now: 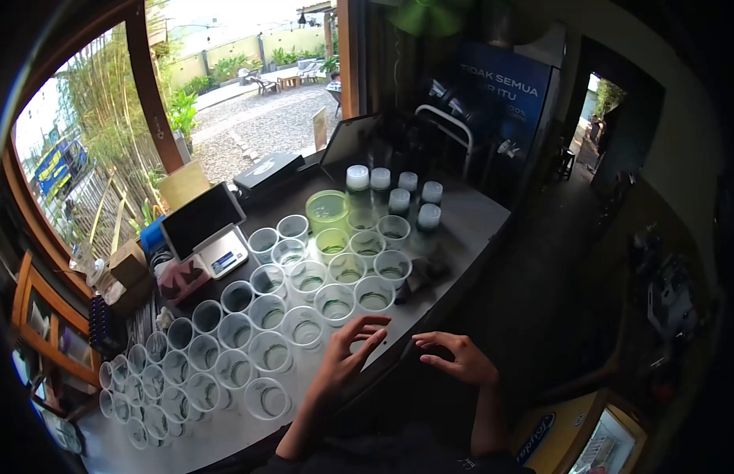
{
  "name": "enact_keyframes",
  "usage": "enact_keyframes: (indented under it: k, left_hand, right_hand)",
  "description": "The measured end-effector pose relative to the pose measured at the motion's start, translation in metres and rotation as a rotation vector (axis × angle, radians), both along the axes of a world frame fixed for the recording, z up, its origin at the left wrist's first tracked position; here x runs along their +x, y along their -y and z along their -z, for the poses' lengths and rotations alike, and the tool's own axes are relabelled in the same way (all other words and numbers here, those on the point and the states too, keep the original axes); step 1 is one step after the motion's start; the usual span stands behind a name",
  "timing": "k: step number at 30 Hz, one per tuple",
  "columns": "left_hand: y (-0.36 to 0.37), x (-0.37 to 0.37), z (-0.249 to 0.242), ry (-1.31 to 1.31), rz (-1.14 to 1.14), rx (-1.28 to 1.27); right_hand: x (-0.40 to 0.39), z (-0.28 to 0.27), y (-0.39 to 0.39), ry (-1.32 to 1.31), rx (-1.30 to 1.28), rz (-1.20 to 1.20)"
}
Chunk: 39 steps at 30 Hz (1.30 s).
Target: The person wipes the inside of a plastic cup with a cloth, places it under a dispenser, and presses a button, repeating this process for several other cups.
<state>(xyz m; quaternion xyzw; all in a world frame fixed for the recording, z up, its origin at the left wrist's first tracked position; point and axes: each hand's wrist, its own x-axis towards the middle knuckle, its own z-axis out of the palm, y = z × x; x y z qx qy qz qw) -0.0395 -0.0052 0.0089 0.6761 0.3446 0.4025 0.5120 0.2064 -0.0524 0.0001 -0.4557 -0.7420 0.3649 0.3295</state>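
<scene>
My left hand (352, 353) hovers by the counter's front edge, fingers curved and thumb apart, holding nothing. Closest to it are a clear plastic cup (335, 303) and another cup (304, 325), both standing upright with open tops. To the right, off the counter edge, my right hand (455, 357) is also empty, its fingers loosely bent and apart from the thumb. Several more clear cups with green print, such as the near cup (267, 397), stand in rows along the counter (225, 438). What the cups contain, if anything, is hard to make out.
Stacked cups (357, 178) stand at the counter's far end near a green translucent tub (327, 208). A tablet (202, 221), a white device (224, 251) and a pink container (182, 280) line the window side. A yellow box (568, 430) sits low at right.
</scene>
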Motion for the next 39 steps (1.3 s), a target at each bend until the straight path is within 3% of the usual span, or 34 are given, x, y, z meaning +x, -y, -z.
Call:
enact_keyframes:
  k: [5, 8, 13, 18, 21, 23, 26, 29, 35, 39]
  left_hand:
    - [-0.080, 0.091, -0.003, 0.046, 0.050, -0.001]
    - [-0.127, 0.134, -0.009, -0.013, -0.062, 0.062]
    - [-0.222, 0.188, 0.019, -0.266, -0.270, 0.254]
    - [-0.295, 0.231, 0.061, -0.449, -0.375, 0.504]
    - [-0.298, 0.238, 0.057, -0.595, -0.316, 0.357]
    - [-0.305, 0.242, 0.067, -0.590, -0.366, 0.398]
    - [-0.305, 0.242, 0.069, -0.557, -0.454, 0.414]
    - [-0.311, 0.232, 0.069, -0.590, -0.363, 0.404]
    - [-0.300, 0.229, 0.050, -0.598, -0.388, 0.346]
    - [-0.296, 0.232, 0.045, -0.537, -0.494, 0.332]
  right_hand:
    - [0.044, 0.014, -0.022, -0.079, 0.055, 0.167]
    - [0.061, 0.027, -0.054, -0.168, 0.054, 0.308]
    - [0.098, 0.095, -0.161, -0.330, -0.004, 0.509]
    - [0.118, 0.150, -0.273, -0.165, 0.288, 0.584]
    - [0.118, 0.181, -0.308, -0.180, 0.369, 0.531]
    - [0.121, 0.214, -0.323, -0.186, 0.412, 0.482]
    - [0.126, 0.216, -0.322, -0.107, 0.342, 0.501]
    - [0.123, 0.205, -0.317, -0.094, 0.365, 0.511]
    - [0.127, 0.185, -0.313, -0.085, 0.317, 0.481]
    - [0.127, 0.182, -0.310, -0.078, 0.352, 0.472]
